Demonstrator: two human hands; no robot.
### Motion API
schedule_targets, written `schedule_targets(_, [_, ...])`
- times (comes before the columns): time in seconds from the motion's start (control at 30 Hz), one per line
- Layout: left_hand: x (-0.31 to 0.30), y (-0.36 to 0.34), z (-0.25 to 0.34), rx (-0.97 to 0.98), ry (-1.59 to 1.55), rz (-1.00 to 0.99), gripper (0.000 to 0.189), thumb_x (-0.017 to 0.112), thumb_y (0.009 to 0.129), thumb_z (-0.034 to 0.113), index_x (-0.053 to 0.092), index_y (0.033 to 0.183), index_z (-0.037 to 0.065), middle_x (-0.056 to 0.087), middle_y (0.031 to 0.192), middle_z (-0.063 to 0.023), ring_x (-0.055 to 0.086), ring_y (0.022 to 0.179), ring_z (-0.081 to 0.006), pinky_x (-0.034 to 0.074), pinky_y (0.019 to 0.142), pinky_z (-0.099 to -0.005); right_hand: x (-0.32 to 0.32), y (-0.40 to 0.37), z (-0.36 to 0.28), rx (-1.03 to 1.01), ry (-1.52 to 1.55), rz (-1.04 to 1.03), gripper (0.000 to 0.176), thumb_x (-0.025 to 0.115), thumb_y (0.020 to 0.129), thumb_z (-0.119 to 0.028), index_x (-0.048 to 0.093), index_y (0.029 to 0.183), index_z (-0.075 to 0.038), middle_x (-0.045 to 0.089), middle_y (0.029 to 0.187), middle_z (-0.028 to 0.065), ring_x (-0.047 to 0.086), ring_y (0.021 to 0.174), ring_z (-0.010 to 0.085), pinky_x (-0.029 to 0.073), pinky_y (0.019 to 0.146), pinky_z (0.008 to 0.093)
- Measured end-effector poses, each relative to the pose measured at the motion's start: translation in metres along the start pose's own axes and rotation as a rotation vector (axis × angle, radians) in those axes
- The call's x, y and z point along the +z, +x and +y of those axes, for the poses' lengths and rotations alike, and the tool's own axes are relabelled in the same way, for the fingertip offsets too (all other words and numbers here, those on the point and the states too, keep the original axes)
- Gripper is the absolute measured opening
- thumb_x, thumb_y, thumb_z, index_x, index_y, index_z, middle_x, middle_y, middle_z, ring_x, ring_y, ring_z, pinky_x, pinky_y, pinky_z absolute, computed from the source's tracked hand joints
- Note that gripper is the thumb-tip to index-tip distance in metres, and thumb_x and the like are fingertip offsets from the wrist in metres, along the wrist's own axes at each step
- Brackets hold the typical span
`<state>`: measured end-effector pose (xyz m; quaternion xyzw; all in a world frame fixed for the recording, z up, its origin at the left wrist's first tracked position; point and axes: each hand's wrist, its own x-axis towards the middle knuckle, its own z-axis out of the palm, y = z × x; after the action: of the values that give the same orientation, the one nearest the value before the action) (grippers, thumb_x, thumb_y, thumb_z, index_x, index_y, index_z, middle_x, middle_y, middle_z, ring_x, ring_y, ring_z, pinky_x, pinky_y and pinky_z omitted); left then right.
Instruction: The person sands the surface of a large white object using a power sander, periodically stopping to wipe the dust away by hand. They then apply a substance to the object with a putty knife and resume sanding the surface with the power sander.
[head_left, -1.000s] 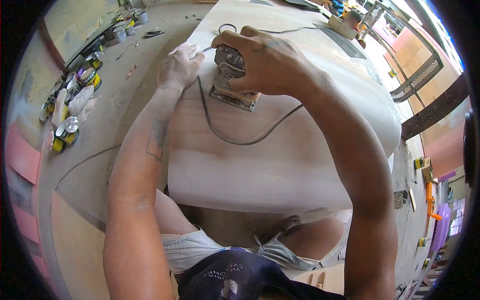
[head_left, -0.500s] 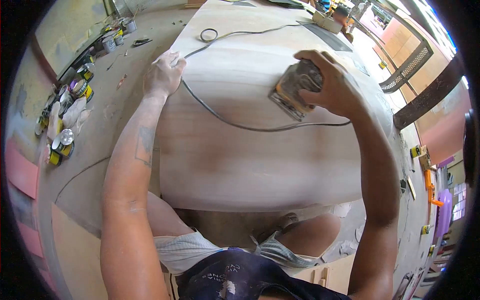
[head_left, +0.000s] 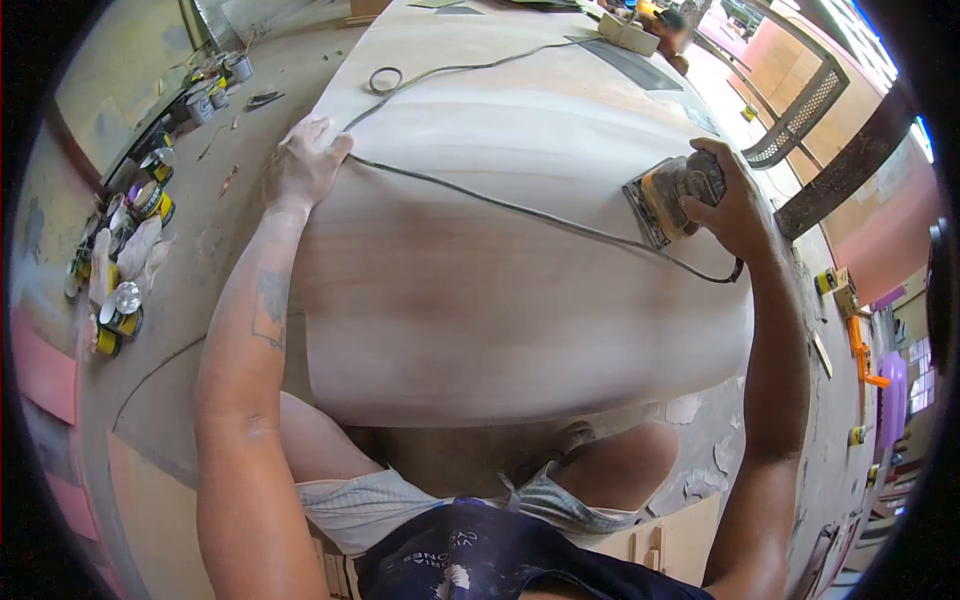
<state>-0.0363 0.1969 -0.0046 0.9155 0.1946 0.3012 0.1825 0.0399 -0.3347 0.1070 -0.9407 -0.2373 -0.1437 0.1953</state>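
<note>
Sander [head_left: 682, 195] at the pale panel's [head_left: 500, 330] right side
The right hand [head_left: 743, 205] has it in its grip; the left hand [head_left: 303, 165] touches the left edge (cord [head_left: 500, 203] alongside), its grip impossible to tell.

Gray flr [head_left: 205, 235] w/ bits on it, pale yellow wall [head_left: 120, 75] on L, window [head_left: 921, 368] & bright light [head_left: 858, 38] on R.

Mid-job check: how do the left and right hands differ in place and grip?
The left hand rests at the panel's left edge, beside the cord; the right hand is near the panel's right side. The right hand grips the sander; the left hand shows no tool. Both are bare.
</note>
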Motion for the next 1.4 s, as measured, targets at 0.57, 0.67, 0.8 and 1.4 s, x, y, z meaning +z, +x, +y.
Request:
schedule_targets(0.57, [-0.003,-0.004,0.007,0.007,-0.027,0.023,0.064,0.069,0.093,0.047,0.069,0.134,-0.002,0.061,0.149,-0.0218,0.056,0.142,-0.0343,0.043,0.119,-0.0417,0.029,0.018,-0.081,-0.171,-0.012,-0.021,0.070,0.084,0.076,-0.019,0.058,0.142,-0.022,0.065,0.128,0.0136,0.067,0.120,0.0348,0.056,0.103,0.0463])
schedule_targets(0.67, [-0.003,-0.003,0.008,0.007,0.000,0.021,0.064,0.069,0.094,0.047,0.069,0.135,-0.002,0.062,0.149,-0.0208,0.055,0.143,-0.0334,0.042,0.119,-0.0411,0.039,0.024,-0.102,-0.229,0.022,-0.036,0.071,0.085,0.076,-0.021,0.059,0.141,-0.022,0.065,0.125,0.0131,0.068,0.118,0.0347,0.057,0.101,0.0468])
schedule_targets(0.8, [0.005,0.003,-0.006,0.045,-0.031,0.032,0.062,0.070,0.094,0.046,0.069,0.134,-0.002,0.062,0.148,-0.0225,0.055,0.143,-0.0336,0.042,0.120,-0.0413,0.051,0.030,-0.131,-0.286,0.025,-0.062,0.071,0.086,0.077,-0.025,0.059,0.142,-0.023,0.066,0.125,0.0131,0.070,0.115,0.0351,0.058,0.099,0.0469])
schedule_targets(1.4, [0.015,0.023,-0.048,0.156,-0.125,-0.054,0.055,0.065,0.102,0.042,0.067,0.138,0.000,0.063,0.147,-0.0200,0.058,0.139,-0.0350,0.044,0.117,-0.0424,0.090,0.051,-0.232,-0.523,0.074,-0.192,0.065,0.079,0.078,-0.033,0.062,0.139,-0.019,0.064,0.134,0.0186,0.070,0.119,0.0346,0.058,0.093,0.0472])
